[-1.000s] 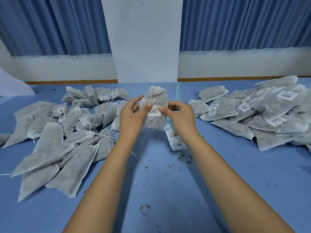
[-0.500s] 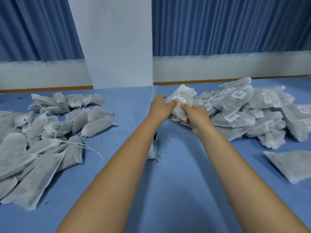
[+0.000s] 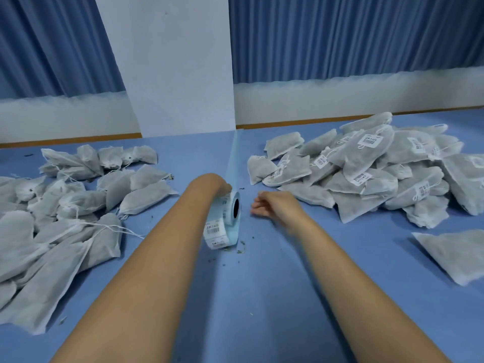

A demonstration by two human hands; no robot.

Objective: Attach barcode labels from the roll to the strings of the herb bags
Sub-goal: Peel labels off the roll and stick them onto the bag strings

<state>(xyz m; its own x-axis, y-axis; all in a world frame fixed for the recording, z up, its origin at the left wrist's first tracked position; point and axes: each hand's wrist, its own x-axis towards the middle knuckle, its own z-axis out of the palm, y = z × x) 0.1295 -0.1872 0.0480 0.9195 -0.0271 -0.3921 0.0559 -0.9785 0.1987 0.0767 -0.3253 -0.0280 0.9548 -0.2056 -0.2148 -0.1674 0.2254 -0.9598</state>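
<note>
left hand [image 3: 209, 185] on label roll [image 3: 222, 224], grip hidden, can't tell; right hand [image 3: 273, 205] loose, empty. i'd steady roll, peel slowly.

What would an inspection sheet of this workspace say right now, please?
Surface: blue table, carrying everything below.
Job's things: label roll standing on edge at centre, its backing strip trailing away; unlabelled herb bags piled on the left; labelled herb bags piled on the right; one loose bag near right, no label showing.
Clutter: herb crumbs beside the roll.
Grippers: left hand grips the roll's top; right hand blurred, loosely curled, holds nothing.
Cables: nothing seen.
Surroundings: blue curtains and a white pillar behind the table.
</note>
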